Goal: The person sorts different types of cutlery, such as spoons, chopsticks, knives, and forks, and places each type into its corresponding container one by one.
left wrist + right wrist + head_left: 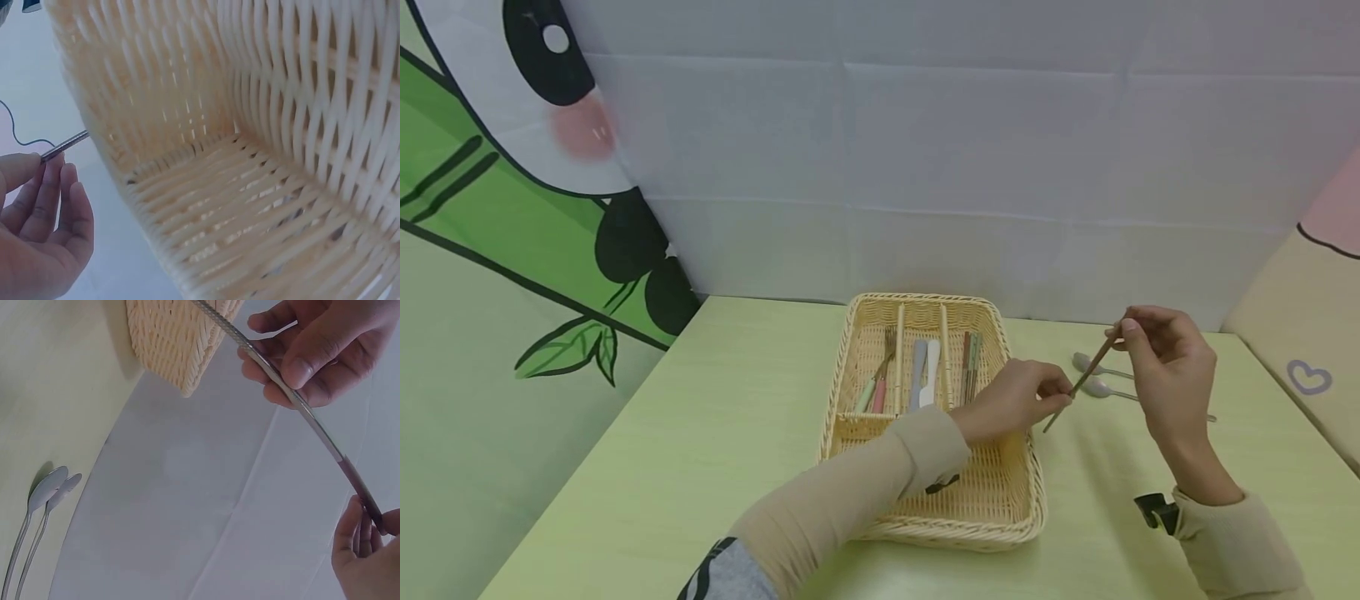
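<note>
Both hands hold one slim chopstick [1097, 363], slanted in the air at the basket's right side. Its handle end is reddish brown and the rest silver metal, with a ridged tip [219, 322]. My right hand [1176, 375] pinches the brown upper end between thumb and fingers. Farther down, the thumb and fingers of my left hand [1026, 392] pinch the metal part, as the right wrist view shows. The left forearm crosses over the wicker basket [1037, 500]. Two metal spoons [1097, 387] lie on the table behind the right hand, their handles partly hidden by it.
Dividers split the basket's far part into three compartments: forks [880, 383] at left, knives [931, 367] in the middle, more chopsticks [972, 358] at right. A wide compartment lies nearest me, partly hidden by the sleeve. A pale cloth wall [962, 167] rises behind the table [737, 417].
</note>
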Action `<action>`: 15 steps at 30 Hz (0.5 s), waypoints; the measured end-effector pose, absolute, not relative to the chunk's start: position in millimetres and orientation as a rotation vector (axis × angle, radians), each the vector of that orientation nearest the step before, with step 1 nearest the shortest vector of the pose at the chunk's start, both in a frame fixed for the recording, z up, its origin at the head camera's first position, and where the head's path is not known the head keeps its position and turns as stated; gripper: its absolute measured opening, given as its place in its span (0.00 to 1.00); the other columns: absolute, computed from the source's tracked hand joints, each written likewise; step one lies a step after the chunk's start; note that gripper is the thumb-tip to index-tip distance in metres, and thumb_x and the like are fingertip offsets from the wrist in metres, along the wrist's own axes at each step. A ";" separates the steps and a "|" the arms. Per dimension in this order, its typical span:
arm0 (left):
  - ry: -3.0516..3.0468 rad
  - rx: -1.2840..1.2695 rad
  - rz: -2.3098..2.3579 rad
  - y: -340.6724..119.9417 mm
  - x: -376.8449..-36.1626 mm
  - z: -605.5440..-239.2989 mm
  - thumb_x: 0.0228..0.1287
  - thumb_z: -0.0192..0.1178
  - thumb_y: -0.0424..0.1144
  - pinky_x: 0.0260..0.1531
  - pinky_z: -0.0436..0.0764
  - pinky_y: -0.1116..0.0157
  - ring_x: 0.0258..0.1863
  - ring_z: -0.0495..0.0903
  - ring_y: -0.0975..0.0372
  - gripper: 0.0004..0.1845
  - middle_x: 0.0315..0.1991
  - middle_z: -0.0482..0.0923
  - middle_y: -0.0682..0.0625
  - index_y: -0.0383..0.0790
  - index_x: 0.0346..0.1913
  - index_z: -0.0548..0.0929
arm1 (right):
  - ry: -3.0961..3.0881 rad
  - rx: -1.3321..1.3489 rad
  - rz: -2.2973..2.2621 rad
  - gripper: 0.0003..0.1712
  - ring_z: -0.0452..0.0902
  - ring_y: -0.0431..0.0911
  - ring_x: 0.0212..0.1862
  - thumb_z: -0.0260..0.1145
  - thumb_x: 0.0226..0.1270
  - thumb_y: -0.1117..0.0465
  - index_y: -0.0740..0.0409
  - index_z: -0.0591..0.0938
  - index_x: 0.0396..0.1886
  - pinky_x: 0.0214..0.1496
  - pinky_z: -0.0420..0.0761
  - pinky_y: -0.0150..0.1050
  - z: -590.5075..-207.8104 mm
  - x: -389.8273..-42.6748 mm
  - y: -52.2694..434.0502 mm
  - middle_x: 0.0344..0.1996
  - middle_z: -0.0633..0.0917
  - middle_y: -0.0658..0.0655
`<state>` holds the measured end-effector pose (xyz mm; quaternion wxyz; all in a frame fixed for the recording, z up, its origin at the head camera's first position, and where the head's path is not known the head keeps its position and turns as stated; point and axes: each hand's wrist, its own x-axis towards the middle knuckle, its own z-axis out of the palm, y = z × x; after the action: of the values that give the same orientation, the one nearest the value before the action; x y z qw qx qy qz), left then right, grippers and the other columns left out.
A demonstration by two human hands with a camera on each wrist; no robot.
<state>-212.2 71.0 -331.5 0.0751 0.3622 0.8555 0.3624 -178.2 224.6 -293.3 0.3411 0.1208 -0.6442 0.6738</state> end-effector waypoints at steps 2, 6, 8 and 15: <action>2.583 1.086 1.088 69.4 -213.4 -329.4 0.65 0.54 0.42 0.31 0.71 0.82 0.30 0.74 0.78 0.07 0.32 0.81 0.60 0.46 0.41 0.81 | -1.693 0.292 1.729 0.07 0.80 0.39 0.29 0.60 0.59 0.73 0.72 0.77 0.37 0.33 0.77 0.25 -293.9 -178.4 224.7 0.28 0.82 0.54; 2.632 1.080 1.109 66.1 -216.0 -323.7 0.65 0.54 0.42 0.32 0.71 0.83 0.31 0.75 0.76 0.07 0.32 0.81 0.60 0.46 0.40 0.80 | -1.749 0.234 1.669 0.06 0.80 0.38 0.29 0.60 0.60 0.73 0.69 0.77 0.37 0.33 0.77 0.24 -297.8 -178.2 225.6 0.28 0.82 0.52; 2.651 1.063 1.131 63.8 -217.3 -321.7 0.65 0.54 0.42 0.32 0.71 0.83 0.31 0.75 0.75 0.07 0.33 0.81 0.59 0.46 0.40 0.80 | -1.777 0.216 1.639 0.06 0.80 0.37 0.29 0.59 0.60 0.73 0.68 0.78 0.37 0.33 0.77 0.24 -300.9 -178.4 227.0 0.28 0.81 0.51; 2.663 0.917 1.255 50.3 -221.1 -322.2 0.65 0.54 0.39 0.32 0.73 0.80 0.30 0.76 0.72 0.07 0.33 0.80 0.55 0.42 0.40 0.80 | -1.987 0.082 1.390 0.08 0.78 0.31 0.30 0.59 0.62 0.70 0.68 0.77 0.40 0.33 0.75 0.21 -312.6 -181.3 233.7 0.29 0.80 0.43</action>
<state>-221.1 50.3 -322.2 0.0290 0.2972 0.8634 0.4067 -181.3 233.7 -312.6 0.3500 0.0315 -0.7671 0.5367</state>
